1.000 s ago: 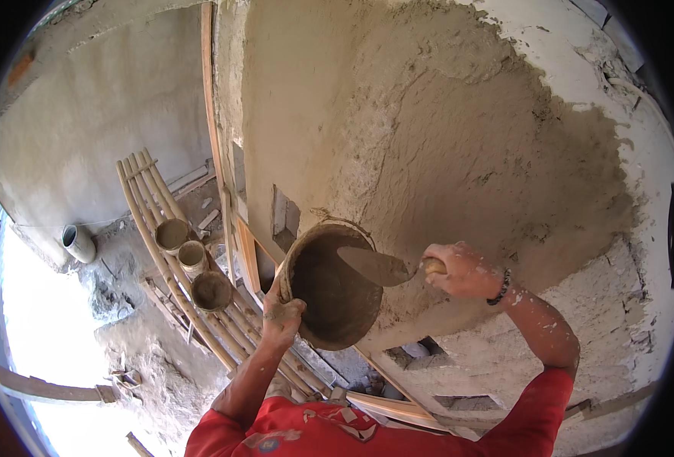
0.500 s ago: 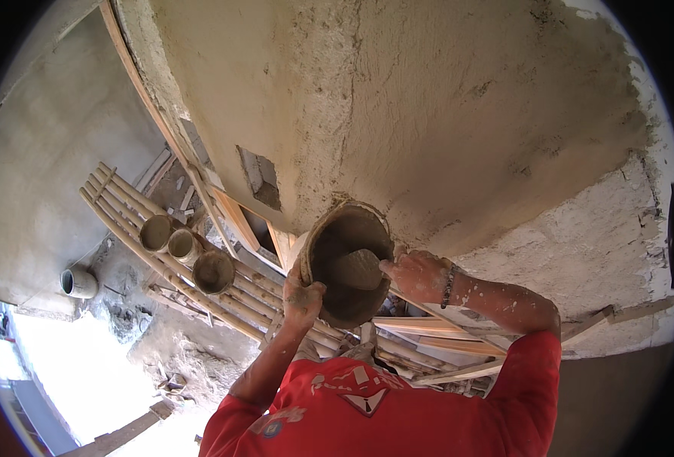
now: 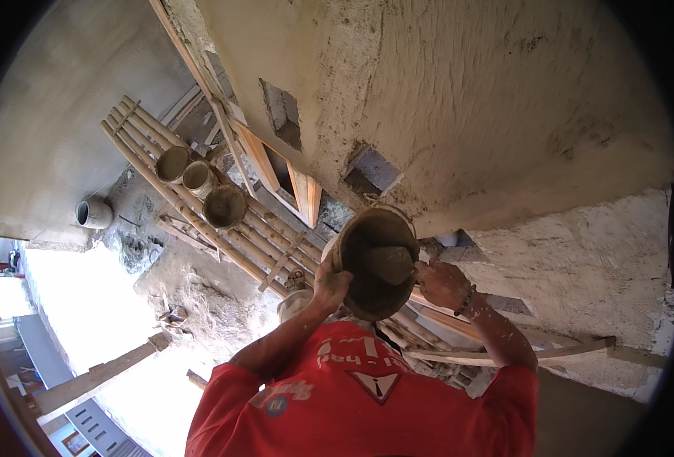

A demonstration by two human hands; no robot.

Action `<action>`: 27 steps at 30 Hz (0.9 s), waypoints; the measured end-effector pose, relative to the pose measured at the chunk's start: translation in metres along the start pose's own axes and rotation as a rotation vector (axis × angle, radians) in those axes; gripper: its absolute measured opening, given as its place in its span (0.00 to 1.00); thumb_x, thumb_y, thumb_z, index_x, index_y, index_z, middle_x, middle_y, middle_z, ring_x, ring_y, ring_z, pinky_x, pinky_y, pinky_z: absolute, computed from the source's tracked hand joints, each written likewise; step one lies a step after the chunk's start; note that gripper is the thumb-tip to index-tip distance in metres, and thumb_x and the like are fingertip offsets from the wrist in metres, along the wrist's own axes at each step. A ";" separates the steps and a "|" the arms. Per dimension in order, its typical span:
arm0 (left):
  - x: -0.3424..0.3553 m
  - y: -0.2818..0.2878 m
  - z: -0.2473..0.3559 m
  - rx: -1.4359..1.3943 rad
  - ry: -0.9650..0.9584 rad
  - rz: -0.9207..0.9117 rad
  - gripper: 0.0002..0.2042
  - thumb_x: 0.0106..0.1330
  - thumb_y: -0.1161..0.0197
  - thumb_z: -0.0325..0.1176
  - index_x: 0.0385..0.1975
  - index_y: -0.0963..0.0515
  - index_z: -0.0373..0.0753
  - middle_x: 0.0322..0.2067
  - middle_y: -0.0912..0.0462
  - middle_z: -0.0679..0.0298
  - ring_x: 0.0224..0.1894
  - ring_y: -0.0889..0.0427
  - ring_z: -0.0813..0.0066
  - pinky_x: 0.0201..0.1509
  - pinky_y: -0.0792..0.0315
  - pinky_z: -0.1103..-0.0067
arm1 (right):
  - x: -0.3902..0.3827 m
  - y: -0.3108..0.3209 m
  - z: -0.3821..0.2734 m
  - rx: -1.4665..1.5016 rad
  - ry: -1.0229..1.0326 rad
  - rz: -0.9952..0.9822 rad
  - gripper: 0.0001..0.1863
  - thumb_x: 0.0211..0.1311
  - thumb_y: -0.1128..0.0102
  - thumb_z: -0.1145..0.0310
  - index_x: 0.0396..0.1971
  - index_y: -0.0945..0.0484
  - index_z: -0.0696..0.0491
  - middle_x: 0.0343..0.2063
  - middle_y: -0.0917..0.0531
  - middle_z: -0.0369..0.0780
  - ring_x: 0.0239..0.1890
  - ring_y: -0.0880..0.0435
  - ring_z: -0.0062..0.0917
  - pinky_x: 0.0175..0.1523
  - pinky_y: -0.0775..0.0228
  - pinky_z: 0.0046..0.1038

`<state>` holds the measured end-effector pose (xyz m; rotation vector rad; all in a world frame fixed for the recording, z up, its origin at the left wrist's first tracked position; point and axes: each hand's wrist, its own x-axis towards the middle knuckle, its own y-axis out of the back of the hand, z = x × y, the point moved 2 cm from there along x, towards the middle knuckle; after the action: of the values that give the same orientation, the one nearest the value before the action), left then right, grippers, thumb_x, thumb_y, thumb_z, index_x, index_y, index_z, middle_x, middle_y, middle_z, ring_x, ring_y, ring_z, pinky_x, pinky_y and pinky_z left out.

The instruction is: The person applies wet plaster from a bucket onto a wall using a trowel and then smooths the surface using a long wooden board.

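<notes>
A mortar-stained bucket [image 3: 380,306] is tilted in front of my body, close to the wall, its mouth facing up toward me. My left hand [image 3: 332,286] is closed on its left rim, thumb at the edge. Inside the bucket rests the rounded grey blade of a trowel [image 3: 390,264], coated with mortar. My right hand [image 3: 445,286], wearing a dark beaded bracelet, is closed round the trowel's handle at the right rim. The handle is mostly hidden by the fingers. How much mortar lies in the shaded bucket is hard to see.
A bamboo pole platform [image 3: 253,247] runs below me, holding several buckets [image 3: 225,207]. Another bucket [image 3: 94,214] lies on its side at the far left. Ahead rises the plastered wall [image 3: 504,114] with a square recess [image 3: 373,169]. A wooden beam [image 3: 520,356] crosses at right.
The view has shifted, showing more of the wall's recesses and the platform. The bucket sits lower and further right in the picture. Both hands keep their grips, with the trowel still inside the bucket.
</notes>
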<state>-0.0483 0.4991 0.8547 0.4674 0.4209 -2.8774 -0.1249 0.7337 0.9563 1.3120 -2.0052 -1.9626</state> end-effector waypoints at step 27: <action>0.029 0.167 -0.235 0.979 -0.041 0.141 0.18 0.54 0.41 0.23 0.47 0.25 0.38 0.37 0.19 0.60 0.41 0.18 0.65 0.45 0.23 0.73 | -0.008 -0.201 0.095 0.495 -0.318 -0.093 0.25 0.58 0.40 0.63 0.53 0.26 0.60 0.38 0.18 0.49 0.40 0.17 0.38 0.47 0.26 0.33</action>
<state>0.0292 0.4101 0.5904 0.5243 -1.0293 -2.7476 -0.0690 0.8463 0.7735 1.2441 -2.7670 -1.8813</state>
